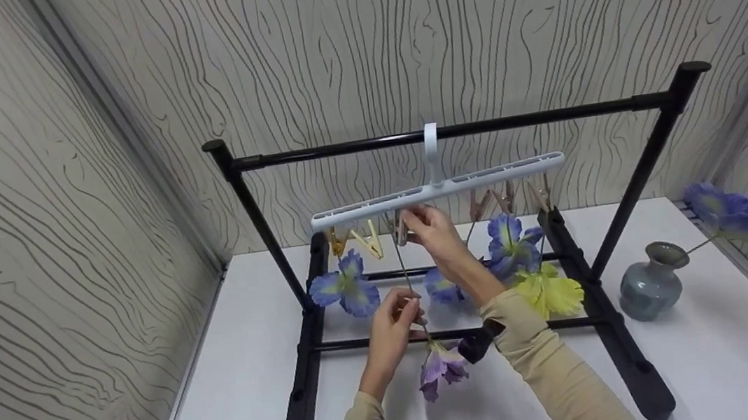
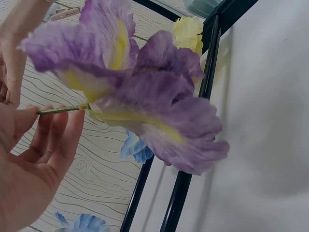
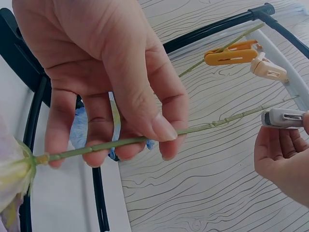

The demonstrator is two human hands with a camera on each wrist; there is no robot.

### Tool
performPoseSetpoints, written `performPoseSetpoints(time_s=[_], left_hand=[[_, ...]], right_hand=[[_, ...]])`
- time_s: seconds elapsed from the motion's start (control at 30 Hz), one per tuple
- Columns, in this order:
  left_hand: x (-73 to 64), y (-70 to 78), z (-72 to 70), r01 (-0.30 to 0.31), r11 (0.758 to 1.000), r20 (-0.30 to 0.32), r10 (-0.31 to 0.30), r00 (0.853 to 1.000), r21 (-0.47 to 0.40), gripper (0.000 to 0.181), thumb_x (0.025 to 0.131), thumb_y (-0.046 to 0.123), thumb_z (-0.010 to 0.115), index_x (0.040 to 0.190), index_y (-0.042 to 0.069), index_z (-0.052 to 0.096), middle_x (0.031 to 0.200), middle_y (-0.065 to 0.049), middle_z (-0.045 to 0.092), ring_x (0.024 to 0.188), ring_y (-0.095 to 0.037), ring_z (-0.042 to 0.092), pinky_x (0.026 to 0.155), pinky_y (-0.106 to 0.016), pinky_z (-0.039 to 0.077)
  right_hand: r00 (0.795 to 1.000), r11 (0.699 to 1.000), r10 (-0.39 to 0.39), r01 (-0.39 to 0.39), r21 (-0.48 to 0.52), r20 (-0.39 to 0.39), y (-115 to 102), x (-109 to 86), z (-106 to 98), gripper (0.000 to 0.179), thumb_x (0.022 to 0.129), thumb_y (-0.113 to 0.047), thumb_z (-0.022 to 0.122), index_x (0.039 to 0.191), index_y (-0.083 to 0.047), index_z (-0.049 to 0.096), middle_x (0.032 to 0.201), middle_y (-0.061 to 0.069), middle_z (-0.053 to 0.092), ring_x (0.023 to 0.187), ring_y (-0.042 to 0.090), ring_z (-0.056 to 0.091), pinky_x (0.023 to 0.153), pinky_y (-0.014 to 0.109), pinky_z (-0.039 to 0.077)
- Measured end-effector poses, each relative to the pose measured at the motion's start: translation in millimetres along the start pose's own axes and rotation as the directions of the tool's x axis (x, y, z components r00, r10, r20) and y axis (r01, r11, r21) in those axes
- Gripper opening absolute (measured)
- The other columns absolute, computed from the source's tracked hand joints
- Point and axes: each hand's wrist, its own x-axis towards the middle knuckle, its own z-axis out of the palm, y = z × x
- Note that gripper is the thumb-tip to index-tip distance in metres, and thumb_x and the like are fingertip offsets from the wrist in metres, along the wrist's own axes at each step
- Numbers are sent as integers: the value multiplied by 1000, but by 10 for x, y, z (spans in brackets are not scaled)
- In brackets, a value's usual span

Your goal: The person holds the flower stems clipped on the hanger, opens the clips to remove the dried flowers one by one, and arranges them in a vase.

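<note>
My left hand [image 1: 391, 328] pinches the green stem [image 3: 116, 143] of a purple artificial iris [image 1: 443, 368] between thumb and fingers. The bloom [image 2: 140, 92] hangs downward and fills much of the left wrist view. Higher up, my right hand [image 1: 437, 234] grips a grey clothespin [image 3: 284, 118] just under a white hanger [image 1: 373, 206]. The stem's upper end passes close beside this clothespin; whether it lies in the jaws I cannot tell. To the left, an orange clothespin [image 3: 231, 53] and a pale yellow one [image 1: 367, 242] hang from the hanger.
The hanger hooks over a black rack's top bar [image 1: 339, 148]. Blue irises [image 1: 347, 285] and a yellow one [image 1: 549, 291] hang below; brownish clothespins [image 1: 479, 205] hang on the right. Right of the rack stands a grey-blue vase [image 1: 650, 284] holding a blue iris [image 1: 741, 217].
</note>
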Motion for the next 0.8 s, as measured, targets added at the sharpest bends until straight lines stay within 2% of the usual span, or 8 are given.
performPoseSetpoints(time_s=[0.2, 0.47, 0.7, 0.8], left_hand=[[-46, 5, -15, -1, 1000, 16, 1, 1000, 2, 17, 107, 12, 59, 114, -3, 63, 90, -8, 63, 79, -16, 64, 65, -32, 63], [-90, 22, -38, 31, 999, -7, -31, 999, -10, 18, 107, 13, 59, 115, -2, 63, 89, -7, 63, 77, -15, 64, 62, -27, 60], [-81, 23, -27, 56, 998, -12, -56, 998, -40, 22, 106, 10, 59, 115, -10, 60, 87, -6, 61, 74, -13, 62, 58, -24, 58], [-80, 23, -20, 63, 997, -6, -63, 998, -42, 22, 105, 10, 60, 114, -11, 59, 86, -5, 61, 74, -12, 62, 57, -23, 57]], right_hand=[[999, 1000, -5, 5, -22, -34, -8, 14, 7, 17, 110, -6, 48, 115, 7, 58, 100, 10, 59, 93, 15, 59, 86, 29, 55], [999, 1000, -2, 1, -18, -35, 44, 27, 3, 19, 111, -9, 48, 117, 5, 58, 101, 10, 58, 104, 30, 59, 87, 31, 56], [998, 1000, -4, 2, -24, -62, 69, 47, -9, 20, 110, -10, 49, 119, 4, 62, 100, 6, 61, 97, 20, 62, 91, 36, 56], [998, 999, -3, 0, -38, -67, 69, 49, -16, 23, 110, -11, 51, 123, 6, 61, 106, 9, 62, 103, 23, 62, 94, 38, 56]])
